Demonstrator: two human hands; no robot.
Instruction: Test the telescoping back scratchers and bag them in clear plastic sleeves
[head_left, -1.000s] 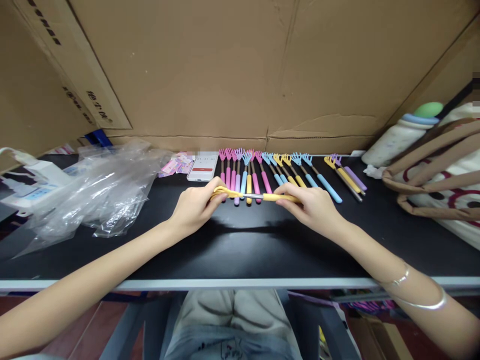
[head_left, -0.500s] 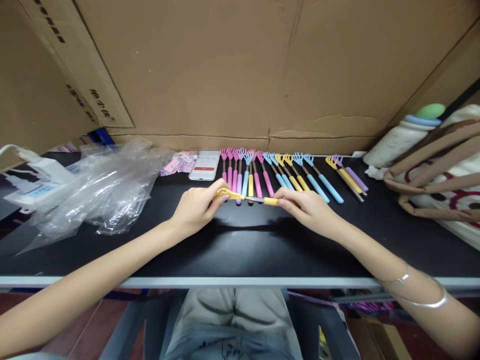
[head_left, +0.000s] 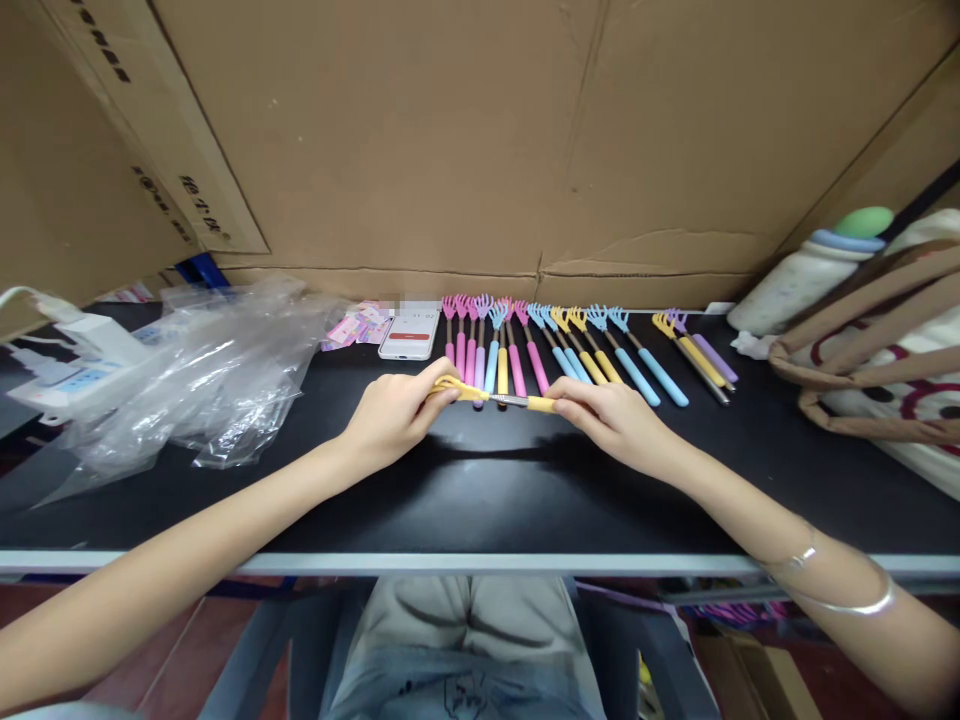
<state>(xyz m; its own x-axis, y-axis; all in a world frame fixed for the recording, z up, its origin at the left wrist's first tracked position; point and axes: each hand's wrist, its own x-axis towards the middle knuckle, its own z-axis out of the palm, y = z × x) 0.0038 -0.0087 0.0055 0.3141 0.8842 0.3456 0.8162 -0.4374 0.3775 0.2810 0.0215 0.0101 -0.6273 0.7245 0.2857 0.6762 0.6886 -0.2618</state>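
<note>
A yellow back scratcher (head_left: 511, 399) with a short metal shaft is held level above the black table (head_left: 480, 505). My left hand (head_left: 397, 415) pinches its yellow claw head, which the fingers partly cover. At the other end, my right hand (head_left: 619, 420) is closed on the yellow handle, with most of the handle hidden inside it. Behind my hands lies a row of back scratchers in pink, purple, blue and yellow, among them a pink one (head_left: 537, 367) and a blue one (head_left: 663, 377). Apart from that row, to the right, are a yellow one (head_left: 709, 360) and a purple one (head_left: 715, 357).
Clear plastic bags (head_left: 225, 390) cover part of a power strip (head_left: 82, 385) on the left. Near the cardboard wall (head_left: 405, 140) are a phone (head_left: 409, 335) and printed cards (head_left: 360, 326). A bottle (head_left: 799, 280) and a cloth bag (head_left: 892, 350) stand on the right.
</note>
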